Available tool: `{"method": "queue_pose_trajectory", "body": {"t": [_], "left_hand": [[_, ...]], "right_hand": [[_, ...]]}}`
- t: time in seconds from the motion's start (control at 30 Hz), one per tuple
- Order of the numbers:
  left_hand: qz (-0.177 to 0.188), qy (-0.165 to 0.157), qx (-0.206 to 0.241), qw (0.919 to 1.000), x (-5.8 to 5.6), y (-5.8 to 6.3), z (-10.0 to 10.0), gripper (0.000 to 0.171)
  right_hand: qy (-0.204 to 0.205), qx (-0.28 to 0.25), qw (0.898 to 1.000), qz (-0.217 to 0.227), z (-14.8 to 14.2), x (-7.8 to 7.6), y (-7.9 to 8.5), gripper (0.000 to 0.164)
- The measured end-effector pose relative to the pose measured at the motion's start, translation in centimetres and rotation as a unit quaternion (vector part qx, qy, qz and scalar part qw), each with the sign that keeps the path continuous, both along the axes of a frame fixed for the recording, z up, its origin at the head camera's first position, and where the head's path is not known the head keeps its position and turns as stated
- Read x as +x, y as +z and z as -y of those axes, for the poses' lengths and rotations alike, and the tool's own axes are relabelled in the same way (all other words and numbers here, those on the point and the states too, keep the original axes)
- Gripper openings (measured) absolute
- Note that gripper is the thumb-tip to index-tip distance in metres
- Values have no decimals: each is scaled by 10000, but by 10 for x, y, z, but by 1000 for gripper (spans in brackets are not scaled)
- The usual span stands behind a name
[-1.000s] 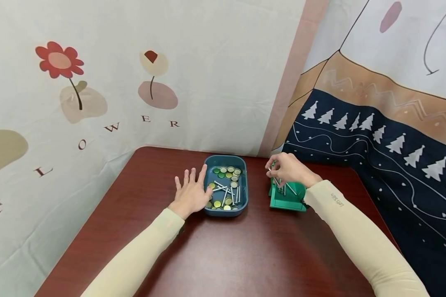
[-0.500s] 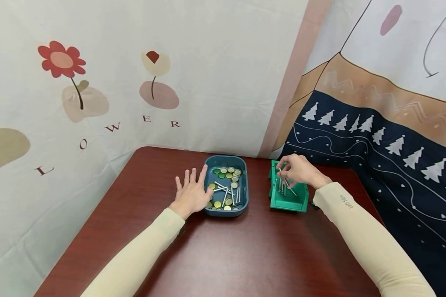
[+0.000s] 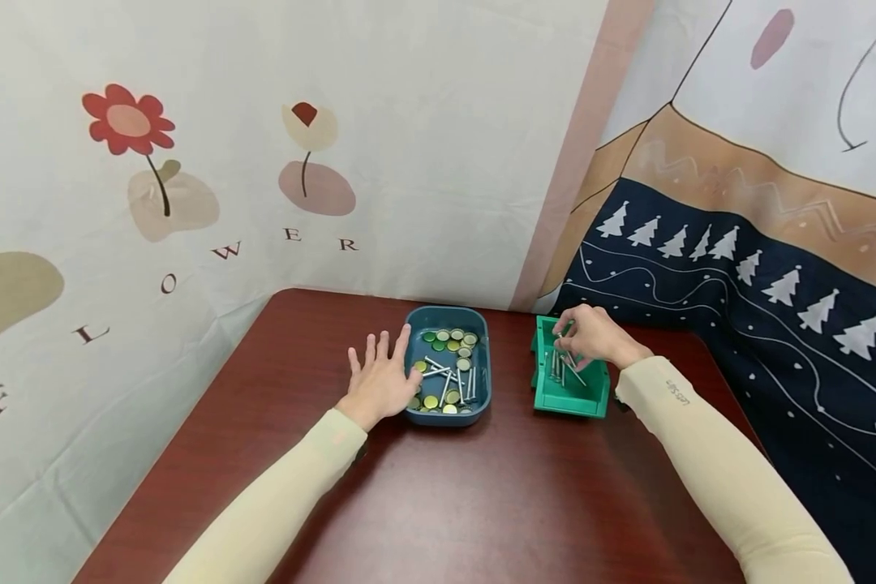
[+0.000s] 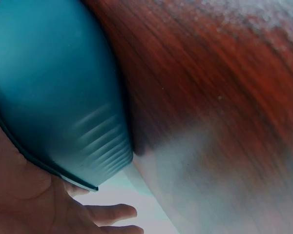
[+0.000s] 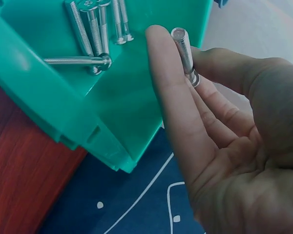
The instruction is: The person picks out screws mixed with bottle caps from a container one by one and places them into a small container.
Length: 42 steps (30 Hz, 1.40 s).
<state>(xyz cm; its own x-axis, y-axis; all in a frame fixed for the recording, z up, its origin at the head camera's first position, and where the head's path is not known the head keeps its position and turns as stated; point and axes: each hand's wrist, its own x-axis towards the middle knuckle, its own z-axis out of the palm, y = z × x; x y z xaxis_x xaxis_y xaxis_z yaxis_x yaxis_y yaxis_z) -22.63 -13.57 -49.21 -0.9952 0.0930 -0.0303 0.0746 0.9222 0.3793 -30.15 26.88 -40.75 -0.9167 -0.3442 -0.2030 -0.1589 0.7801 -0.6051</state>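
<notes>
Head view: right grip [image 3: 595,334] pinches one bolt [image 5: 184,50] over the green bin [image 3: 569,403], near far edge of tabletop [image 3: 467,503], toward right corner; shifted right since a second ago, baring more bin. Left grip [image 3: 380,385] unmoved, spread wide against blue tray [image 3: 445,419] left side, mid far edge

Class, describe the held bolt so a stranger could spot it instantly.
On the reddish-brown table, find the green bin, right of the blue tray. There the right hand pinches one silver bolt, while neighbouring bolts lie in the bin.
</notes>
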Motion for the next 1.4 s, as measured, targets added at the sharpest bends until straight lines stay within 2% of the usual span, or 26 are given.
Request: {"method": "queue_pose_trajectory", "body": {"t": [0.27,0.43,0.73,0.87,1.1,1.4], "left_hand": [[31,11,1,10000,1,-1,-1,86],[20,15,-35,10000,1,3,-1,87],[-2,9,-37,10000,0,2,0,86],[13,18,-34,10000,0,2,0,86],[34,21,-12,10000,0,3,1,86],[75,-12,-1,10000,1,3,0,86]], "right_hand": [[-21,240,9997,-66,3,-6,-8,33],[-90,476,9987,-140,6,-9,-13,34],[-260,622,9977,-106,11,-9,-14,34],[-268,741,9963,-335,11,-6,-13,33],[-226,987,9898,-999,13,2,-9,31],[-404,1028,9836,-1424,17,14,-6,33]]}}
